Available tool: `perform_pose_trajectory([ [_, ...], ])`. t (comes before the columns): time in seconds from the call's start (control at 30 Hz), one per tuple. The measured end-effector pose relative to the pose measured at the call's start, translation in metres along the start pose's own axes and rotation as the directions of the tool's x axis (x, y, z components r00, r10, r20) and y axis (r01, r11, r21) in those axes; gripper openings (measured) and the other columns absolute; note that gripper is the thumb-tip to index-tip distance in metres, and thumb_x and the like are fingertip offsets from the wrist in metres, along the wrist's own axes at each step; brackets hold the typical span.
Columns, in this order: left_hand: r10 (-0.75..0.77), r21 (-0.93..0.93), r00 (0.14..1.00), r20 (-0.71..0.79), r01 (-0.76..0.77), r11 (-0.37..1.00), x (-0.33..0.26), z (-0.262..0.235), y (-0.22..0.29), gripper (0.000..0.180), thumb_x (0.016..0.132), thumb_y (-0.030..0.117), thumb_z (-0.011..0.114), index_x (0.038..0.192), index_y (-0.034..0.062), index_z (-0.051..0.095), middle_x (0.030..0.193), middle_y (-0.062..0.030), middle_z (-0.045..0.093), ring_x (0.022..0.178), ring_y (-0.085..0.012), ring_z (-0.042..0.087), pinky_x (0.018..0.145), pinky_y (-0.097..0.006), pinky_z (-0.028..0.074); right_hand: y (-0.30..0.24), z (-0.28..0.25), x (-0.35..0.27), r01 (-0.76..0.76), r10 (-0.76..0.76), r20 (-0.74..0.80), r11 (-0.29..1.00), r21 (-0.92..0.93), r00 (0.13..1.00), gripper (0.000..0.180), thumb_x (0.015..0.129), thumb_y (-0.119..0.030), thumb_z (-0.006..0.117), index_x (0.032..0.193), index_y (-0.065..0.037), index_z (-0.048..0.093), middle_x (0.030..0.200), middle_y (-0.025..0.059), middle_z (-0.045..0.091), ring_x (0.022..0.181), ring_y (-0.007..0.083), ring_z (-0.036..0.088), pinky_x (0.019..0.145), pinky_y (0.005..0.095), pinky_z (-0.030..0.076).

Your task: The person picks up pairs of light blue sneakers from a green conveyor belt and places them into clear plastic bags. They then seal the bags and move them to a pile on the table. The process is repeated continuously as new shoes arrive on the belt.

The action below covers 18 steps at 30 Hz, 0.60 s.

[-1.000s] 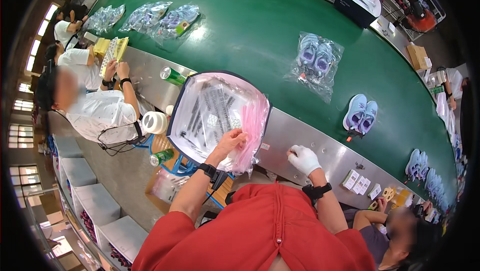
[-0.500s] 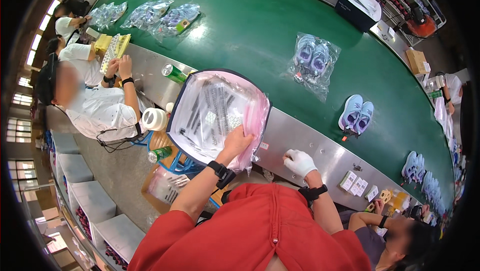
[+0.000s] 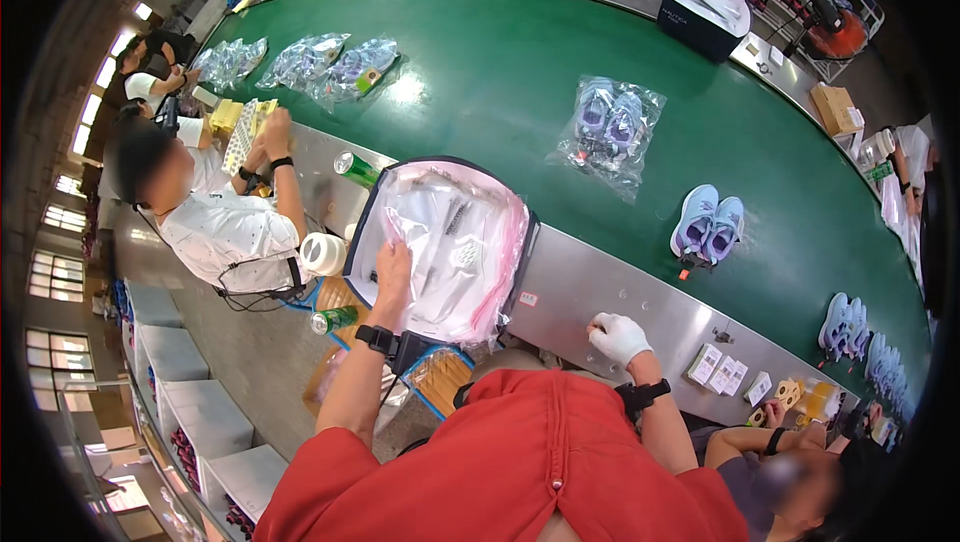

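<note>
My bare left hand (image 3: 393,277) is inside a dark-rimmed, white-lined bin (image 3: 527,242), closed on the pink edge of a clear plastic bag (image 3: 440,277). The bag spreads over other clear bags stacked there. My right hand (image 3: 618,339), in a white glove, hovers at the metal table edge right of the bin. Its fingers are curled, and whether anything is inside them is hidden. Beyond it, on the green belt, stands a pair of light blue sneakers (image 3: 707,225). Farther back lies a bagged pair of sneakers (image 3: 610,127).
Green belt (image 3: 480,72) with a metal border (image 3: 580,287). More bagged shoes (image 3: 300,62) lie far left; a second dark bin (image 3: 703,17) stands far right. Green cans (image 3: 355,168) and a white jug (image 3: 322,254) are near the bin. Co-workers sit left (image 3: 230,232) and right (image 3: 770,452).
My left hand has moved from the bin's right side to its left, drawing the pink bag edge across. My right hand stays curled near the table edge. The view has shifted slightly.
</note>
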State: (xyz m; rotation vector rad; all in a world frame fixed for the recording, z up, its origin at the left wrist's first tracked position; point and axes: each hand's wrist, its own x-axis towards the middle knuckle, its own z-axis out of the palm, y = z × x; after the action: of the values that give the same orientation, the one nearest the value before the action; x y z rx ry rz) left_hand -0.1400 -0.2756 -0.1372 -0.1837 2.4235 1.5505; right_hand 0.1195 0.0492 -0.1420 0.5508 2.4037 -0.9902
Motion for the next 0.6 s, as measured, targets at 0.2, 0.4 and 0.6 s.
perform_pose_trajectory([
  [0.2, 0.185, -0.216, 0.964, -0.189, -0.225, 0.950, 0.013, -0.057, 0.060, 0.020, 0.087, 0.026, 0.049, 0.081, 0.0084, 0.055, 0.071, 0.0021, 0.043, 0.066, -0.0105, 0.039, 0.060, -0.030, 0.035, 0.007, -0.007, -0.007, 0.033, -0.030, -0.068, 0.998, 0.049, 0.997, 0.026, 0.081, -0.031, 0.052, 0.089, -0.011, 0.066, 0.091, 0.0156, 0.065, 0.088, 0.0346, 0.061, 0.078, 0.0422, 0.048],
  [0.4, 0.149, -0.789, 0.981, 0.123, 0.006, 0.614, -0.076, 0.010, 0.250, 0.028, 0.092, 0.029, 0.050, 0.100, 0.0058, 0.062, 0.078, 0.0025, 0.051, 0.062, -0.0090, 0.046, 0.055, -0.026, 0.041, 0.015, -0.024, -0.010, 0.053, 0.006, -0.178, 0.944, 0.326, 0.984, 0.032, 0.085, -0.033, 0.056, 0.094, -0.002, 0.063, 0.081, 0.0113, 0.064, 0.074, 0.0237, 0.063, 0.070, 0.0319, 0.049],
  [0.6, 0.096, -0.452, 0.857, 0.506, 0.168, 0.876, -0.144, 0.177, 0.221, 0.030, 0.092, 0.035, 0.058, 0.087, 0.0068, 0.068, 0.062, 0.0088, 0.044, 0.058, -0.0011, 0.039, 0.046, -0.020, 0.029, -0.048, -0.093, -0.048, 0.441, -0.140, -0.419, 0.305, 0.844, 0.897, 0.059, 0.083, -0.051, 0.062, 0.106, 0.002, 0.055, 0.099, 0.0076, 0.060, 0.088, 0.0165, 0.058, 0.076, 0.0296, 0.047],
])
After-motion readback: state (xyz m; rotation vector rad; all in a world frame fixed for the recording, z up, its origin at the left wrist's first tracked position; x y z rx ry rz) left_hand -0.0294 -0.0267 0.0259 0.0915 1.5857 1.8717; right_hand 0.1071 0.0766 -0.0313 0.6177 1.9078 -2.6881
